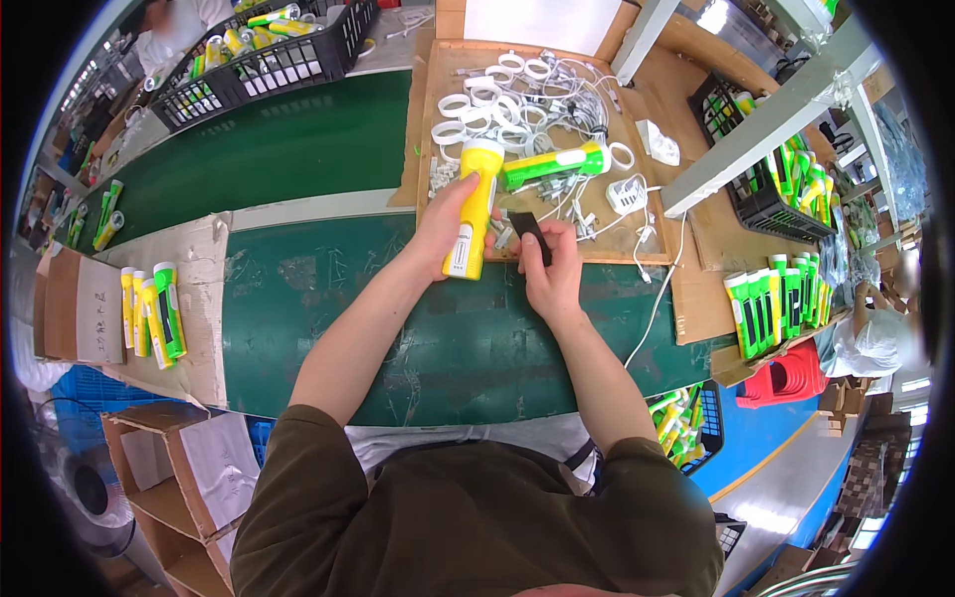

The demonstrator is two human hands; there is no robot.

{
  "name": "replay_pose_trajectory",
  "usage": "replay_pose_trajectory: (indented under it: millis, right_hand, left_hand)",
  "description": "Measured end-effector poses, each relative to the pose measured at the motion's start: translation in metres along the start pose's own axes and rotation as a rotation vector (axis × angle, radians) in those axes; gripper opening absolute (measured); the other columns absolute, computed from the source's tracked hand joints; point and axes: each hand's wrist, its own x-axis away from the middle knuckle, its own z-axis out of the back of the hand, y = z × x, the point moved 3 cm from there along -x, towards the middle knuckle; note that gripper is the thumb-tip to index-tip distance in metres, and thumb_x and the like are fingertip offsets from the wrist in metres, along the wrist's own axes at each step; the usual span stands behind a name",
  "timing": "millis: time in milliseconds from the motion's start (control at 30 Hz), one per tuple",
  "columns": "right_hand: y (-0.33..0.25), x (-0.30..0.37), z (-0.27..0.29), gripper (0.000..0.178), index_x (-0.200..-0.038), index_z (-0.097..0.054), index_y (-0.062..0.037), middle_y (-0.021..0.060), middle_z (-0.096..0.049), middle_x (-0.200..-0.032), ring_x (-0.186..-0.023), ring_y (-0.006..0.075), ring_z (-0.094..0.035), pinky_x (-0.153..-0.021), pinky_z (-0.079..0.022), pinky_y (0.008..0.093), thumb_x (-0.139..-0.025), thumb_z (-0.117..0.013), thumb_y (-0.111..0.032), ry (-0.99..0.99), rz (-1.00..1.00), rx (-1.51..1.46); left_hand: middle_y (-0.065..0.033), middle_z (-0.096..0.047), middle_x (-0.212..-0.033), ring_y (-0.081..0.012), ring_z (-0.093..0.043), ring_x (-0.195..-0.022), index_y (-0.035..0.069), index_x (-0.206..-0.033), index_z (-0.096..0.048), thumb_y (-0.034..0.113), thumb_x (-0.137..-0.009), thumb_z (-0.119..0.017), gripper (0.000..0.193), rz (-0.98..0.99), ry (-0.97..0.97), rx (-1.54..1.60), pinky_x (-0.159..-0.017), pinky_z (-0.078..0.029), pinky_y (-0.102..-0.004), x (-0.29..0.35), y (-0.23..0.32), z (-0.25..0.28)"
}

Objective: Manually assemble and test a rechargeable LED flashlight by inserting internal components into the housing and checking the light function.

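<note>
My left hand (440,231) is wrapped round a yellow flashlight (481,204) with a white head, held nearly upright over the front edge of a wooden tray (652,258). To its right, my right hand (555,279) grips a flat black rectangular piece (526,227), thumb on top. Whether it is a panel or a cover I cannot tell. Just beyond my hands, a green and yellow flashlight (557,167) lies across the tray's contents. White rings (484,95) and tangled white cables (587,99) fill the back of the tray. A white charger block (627,196) sits at its right.
Black crates of flashlights stand at the back left (264,70) and right (741,189). Flashlights stand upright at the left (164,313) and right (781,303). A grey metal post (766,124) rises right of the tray. The green work surface (298,308) spreads before me. Other people work nearby.
</note>
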Motion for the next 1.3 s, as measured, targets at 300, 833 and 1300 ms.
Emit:
replay_pose_trajectory:
  millis: [300,833,1300]
  right_hand:
    - [-0.004,-0.014,0.007,0.018,-0.093,-0.069,0.0003,0.0037,-0.069,-0.076,-0.064,0.0086,-0.060,-0.060,-0.049,0.0236,-0.081,-0.077,-0.010,-0.012,-0.069,0.065]
    - [-0.015,-0.015,0.016,0.016,-0.091,-0.072,-0.0017,0.0032,-0.070,-0.080,-0.066,0.0077,-0.061,-0.060,-0.048,0.0230,-0.077,-0.078,-0.007,-0.212,-0.200,-0.071]
    - [-0.025,0.001,-0.003,0.026,-0.100,-0.067,-0.0044,0.0073,-0.062,-0.093,-0.089,0.0265,-0.062,-0.078,-0.049,0.0343,-0.075,-0.073,-0.003,-0.594,0.177,0.117]
  left_hand:
    - [-0.0114,-0.065,-0.088,-0.0205,-0.064,-0.066,0.008,-0.117,-0.048,0.045,-0.095,-0.050,0.043,-0.145,0.016,-0.075,-0.058,-0.055,-0.0327,-0.008,0.005,-0.002]
    - [-0.0089,-0.060,-0.104,-0.0132,-0.059,-0.091,0.004,-0.126,-0.045,0.034,-0.088,-0.069,0.053,-0.320,-0.167,-0.223,-0.073,-0.049,-0.0280,0.003,-0.006,-0.008]
    - [-0.0141,-0.063,-0.101,-0.0215,-0.063,-0.075,0.003,-0.116,-0.046,0.042,-0.100,-0.043,0.043,-0.272,0.032,0.015,-0.063,-0.056,-0.0365,-0.008,-0.001,0.004]
